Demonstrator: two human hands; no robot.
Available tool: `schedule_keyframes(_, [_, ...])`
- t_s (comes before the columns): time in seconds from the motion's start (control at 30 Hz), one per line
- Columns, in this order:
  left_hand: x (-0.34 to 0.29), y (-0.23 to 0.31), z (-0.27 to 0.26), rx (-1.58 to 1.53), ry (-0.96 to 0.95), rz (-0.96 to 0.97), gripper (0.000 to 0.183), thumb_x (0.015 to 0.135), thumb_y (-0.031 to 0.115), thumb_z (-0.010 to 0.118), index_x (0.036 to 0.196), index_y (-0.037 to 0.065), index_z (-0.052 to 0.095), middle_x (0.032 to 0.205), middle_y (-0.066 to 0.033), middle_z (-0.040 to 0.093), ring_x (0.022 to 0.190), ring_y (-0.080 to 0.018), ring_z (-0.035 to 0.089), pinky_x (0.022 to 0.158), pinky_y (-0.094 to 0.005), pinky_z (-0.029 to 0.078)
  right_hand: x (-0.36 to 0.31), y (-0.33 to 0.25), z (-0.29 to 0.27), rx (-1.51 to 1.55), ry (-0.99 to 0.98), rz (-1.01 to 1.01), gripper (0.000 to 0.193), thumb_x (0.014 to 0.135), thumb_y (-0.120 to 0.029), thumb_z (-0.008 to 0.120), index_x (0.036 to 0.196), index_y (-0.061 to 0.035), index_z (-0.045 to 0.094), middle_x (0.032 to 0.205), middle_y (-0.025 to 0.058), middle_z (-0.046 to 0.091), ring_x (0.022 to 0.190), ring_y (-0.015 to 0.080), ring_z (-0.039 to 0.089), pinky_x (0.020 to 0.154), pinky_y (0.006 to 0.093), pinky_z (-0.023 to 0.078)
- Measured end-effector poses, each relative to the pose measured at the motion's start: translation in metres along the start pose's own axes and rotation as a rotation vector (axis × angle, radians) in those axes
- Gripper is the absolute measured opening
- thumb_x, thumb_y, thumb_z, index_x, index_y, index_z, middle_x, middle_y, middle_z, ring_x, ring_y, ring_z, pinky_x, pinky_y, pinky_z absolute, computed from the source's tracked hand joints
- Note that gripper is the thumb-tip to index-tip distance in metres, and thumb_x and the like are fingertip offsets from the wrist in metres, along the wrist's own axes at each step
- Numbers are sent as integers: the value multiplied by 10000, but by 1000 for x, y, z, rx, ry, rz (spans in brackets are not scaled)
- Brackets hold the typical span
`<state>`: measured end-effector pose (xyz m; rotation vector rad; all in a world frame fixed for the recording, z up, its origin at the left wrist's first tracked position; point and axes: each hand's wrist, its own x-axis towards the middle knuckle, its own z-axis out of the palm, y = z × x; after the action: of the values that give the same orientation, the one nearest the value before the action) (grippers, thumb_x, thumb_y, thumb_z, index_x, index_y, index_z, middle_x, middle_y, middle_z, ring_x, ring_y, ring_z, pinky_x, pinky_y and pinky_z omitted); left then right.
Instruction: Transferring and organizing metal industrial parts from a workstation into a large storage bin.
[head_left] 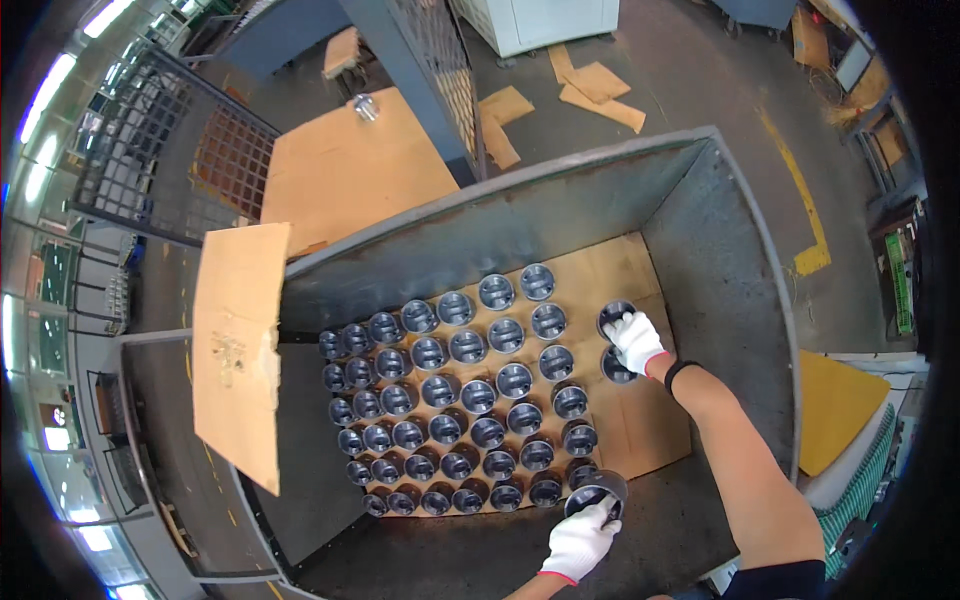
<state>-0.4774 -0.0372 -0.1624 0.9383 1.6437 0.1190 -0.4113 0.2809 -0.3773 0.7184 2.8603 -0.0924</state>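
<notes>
In a white glove with a red cuff, my left hand is closed on a dark metal piston, held tilted at the near right end of the rows. My right hand, gloved likewise, reaches into the bin with its fingers gripping the inside of another piston. Just below that hand, partly hidden by it, stands one more piston. To the left, several rows of similar pistons stand hollow side up on a cardboard sheet.
A deep grey metal bin surrounds the parts with high walls. An upright cardboard piece leans at its left edge. Beyond the far wall lie a cardboard-covered surface with a shiny metal part, a blue-grey post and cardboard scraps.
</notes>
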Motion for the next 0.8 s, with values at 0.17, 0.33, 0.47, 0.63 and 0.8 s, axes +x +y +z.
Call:
schedule_keyframes(0.17, [86, -8, 22, 114, -18, 61, 438, 959, 340, 619, 1361, 168, 583, 1083, -139, 722, 974, -341, 706, 821, -473, 554, 64, 19, 56, 53, -11, 124, 267, 974, -161, 531, 1204, -147, 666, 1060, 133, 682, 925, 338, 657, 767, 456, 559])
schedule_keyframes(0.33, [154, -1, 19, 158, -113, 19, 387, 970, 324, 587, 1326, 173, 579, 1099, -133, 722, 969, -350, 704, 834, -483, 546, 115, 32, 87, 48, 51, 82, 347, 942, -98, 545, 1271, -143, 646, 1085, 135, 684, 916, 330, 657, 766, 436, 560])
schedule_keyframes(0.47, [201, -15, 35, 200, 26, 107, 269, 941, 225, 605, 1189, 123, 617, 947, -142, 718, 860, -337, 716, 721, -474, 569, 147, 25, 103, 151, 50, 187, 374, 947, -102, 549, 1309, -144, 634, 1116, 142, 679, 927, 318, 655, 779, 418, 563])
schedule_keyframes(0.63, [255, -20, 31, 345, 270, 291, 297, 877, 168, 623, 1167, 114, 651, 813, -105, 681, 709, -295, 706, 618, -440, 564, 127, 40, 107, 107, 257, 51, 438, 875, -120, 629, 1311, -91, 594, 1206, 132, 639, 1072, 295, 614, 887, 420, 499])
schedule_keyframes(0.8, [315, -18, 21, 473, 327, 262, 340, 846, 136, 600, 1179, 93, 652, 828, -110, 676, 706, -288, 705, 615, -422, 562, 72, 17, 92, 394, 135, 88, 408, 871, -279, 703, 1224, -82, 647, 1177, 112, 662, 1077, 291, 603, 872, 425, 478])
